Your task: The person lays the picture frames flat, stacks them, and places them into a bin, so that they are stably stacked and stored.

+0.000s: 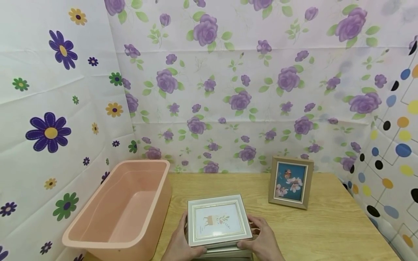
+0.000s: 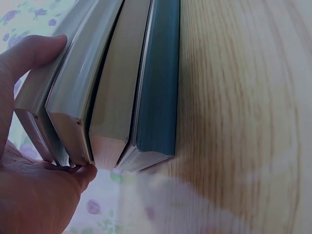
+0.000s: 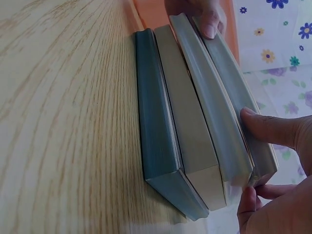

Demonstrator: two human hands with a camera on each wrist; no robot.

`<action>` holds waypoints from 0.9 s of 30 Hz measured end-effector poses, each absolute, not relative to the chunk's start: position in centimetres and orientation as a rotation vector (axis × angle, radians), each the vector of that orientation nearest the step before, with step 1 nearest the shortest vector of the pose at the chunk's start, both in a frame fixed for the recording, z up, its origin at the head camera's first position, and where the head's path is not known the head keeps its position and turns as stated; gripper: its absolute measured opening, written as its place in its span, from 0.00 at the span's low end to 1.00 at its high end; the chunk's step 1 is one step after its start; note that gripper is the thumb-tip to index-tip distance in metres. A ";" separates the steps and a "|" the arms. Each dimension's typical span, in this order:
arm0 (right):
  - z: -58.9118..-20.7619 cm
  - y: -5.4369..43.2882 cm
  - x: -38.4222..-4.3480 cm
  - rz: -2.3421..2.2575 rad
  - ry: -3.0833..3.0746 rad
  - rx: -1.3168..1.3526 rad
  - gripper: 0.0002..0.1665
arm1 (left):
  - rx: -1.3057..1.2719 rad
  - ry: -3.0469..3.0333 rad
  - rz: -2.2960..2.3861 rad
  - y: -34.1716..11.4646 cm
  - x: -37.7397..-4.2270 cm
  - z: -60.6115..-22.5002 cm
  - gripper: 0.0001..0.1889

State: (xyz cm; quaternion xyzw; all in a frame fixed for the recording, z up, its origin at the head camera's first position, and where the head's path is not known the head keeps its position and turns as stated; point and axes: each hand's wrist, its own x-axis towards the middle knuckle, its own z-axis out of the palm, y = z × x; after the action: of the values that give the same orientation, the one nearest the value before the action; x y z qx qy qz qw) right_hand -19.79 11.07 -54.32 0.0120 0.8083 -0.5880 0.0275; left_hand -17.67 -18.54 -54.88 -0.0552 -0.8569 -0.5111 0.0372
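Note:
A white picture frame [image 1: 217,237] with a deer-and-leaf print lies face up on top of a stack of several frames. My left hand [image 1: 183,241] grips its left side and my right hand [image 1: 262,239] its right side, thumbs on the near edge. In the right wrist view, a narrow gap parts this top frame [image 3: 236,87] from a second pale frame [image 3: 210,92]. Beneath that come a beige frame [image 3: 187,107] and a blue-green frame [image 3: 157,112], which rests on the table. Fingertips of both hands reach the corners near the second frame.
To the left stands a pink plastic tub [image 1: 158,206], with no contents visible inside. A beige frame with a blossom picture [image 1: 290,183] stands at the back right of the wooden table [image 1: 330,224]. Patterned cloths [image 1: 228,145] hang behind and at both sides.

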 end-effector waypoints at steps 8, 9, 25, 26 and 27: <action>-54.5 11.1 -19.8 -1.819 2.482 0.044 0.61 | -0.178 -2.620 -1.658 -18.6 -17.9 -54.9 0.72; -54.5 11.1 -19.8 -1.818 2.483 0.044 0.61 | -0.184 -2.619 -1.659 -18.6 -17.9 -54.9 0.72; -54.3 11.2 -19.8 -1.808 2.465 0.070 0.60 | -0.266 -2.702 -1.632 -19.4 -18.0 -54.7 0.74; -54.3 11.2 -19.8 -1.807 2.465 0.070 0.60 | -0.272 -2.700 -1.639 -19.4 -17.9 -54.6 0.74; -54.3 11.3 -19.8 -1.804 2.467 0.068 0.60 | -0.281 -2.697 -1.647 -19.4 -17.9 -54.6 0.74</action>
State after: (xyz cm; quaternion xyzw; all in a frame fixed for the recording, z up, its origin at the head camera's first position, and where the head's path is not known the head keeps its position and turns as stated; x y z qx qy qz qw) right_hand -19.82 11.26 -54.26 0.0224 0.8062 -0.5897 0.0422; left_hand -17.91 -19.43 -54.60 -0.0887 -0.8499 -0.5192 -0.0154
